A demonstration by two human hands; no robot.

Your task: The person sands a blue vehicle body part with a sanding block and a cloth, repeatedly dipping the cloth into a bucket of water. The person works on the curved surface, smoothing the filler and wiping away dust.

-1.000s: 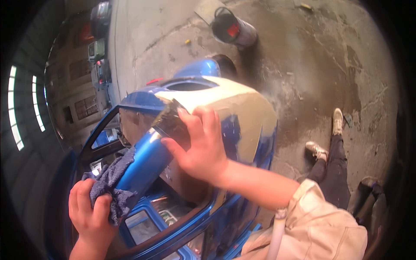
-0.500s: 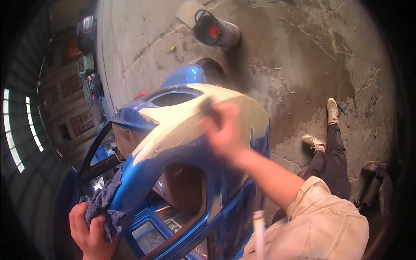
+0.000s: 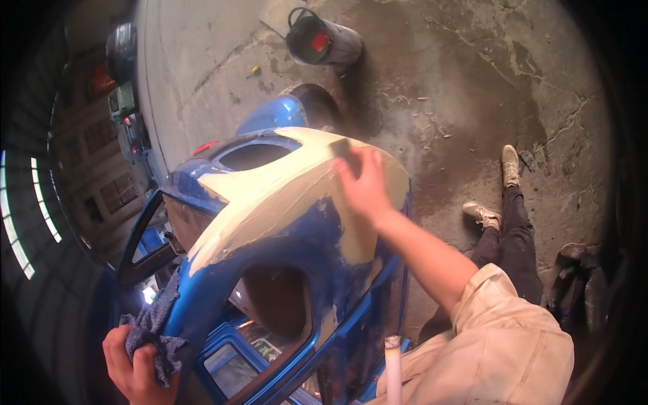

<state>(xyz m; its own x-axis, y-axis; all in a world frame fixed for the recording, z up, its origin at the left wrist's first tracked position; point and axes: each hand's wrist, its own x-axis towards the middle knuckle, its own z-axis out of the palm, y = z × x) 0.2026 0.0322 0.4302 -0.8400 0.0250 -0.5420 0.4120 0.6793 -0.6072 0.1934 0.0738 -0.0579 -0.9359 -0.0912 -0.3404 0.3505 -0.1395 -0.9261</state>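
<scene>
A blue car body (image 3: pixel 223 283) with an open window frame fills the middle of the view. Pale cream filler (image 3: pixel 270 196) is spread over its curved rear quarter and beside the oval rear window opening (image 3: pixel 253 156). On the filler, toward the far side, my right hand (image 3: pixel 366 182) presses a small dark block (image 3: pixel 340 147), its fingers closed round the near end. Against the blue pillar at lower left, my left hand (image 3: pixel 138 364) grips a crumpled grey-blue cloth (image 3: pixel 154 331).
Beyond the car, a dark bucket (image 3: pixel 345 46) lies tipped on the concrete floor (image 3: pixel 445 74), near a small yellow object (image 3: pixel 256 69). A wheel (image 3: pixel 314 104) projects past the body. Outstretched legs in dark trousers (image 3: pixel 518 236) are at right. A cigarette (image 3: pixel 393 368) juts up at the bottom.
My right hand has slid the block right and slightly farther along the filler. My left hand keeps the cloth at the pillar. The whole view has shifted a little.
</scene>
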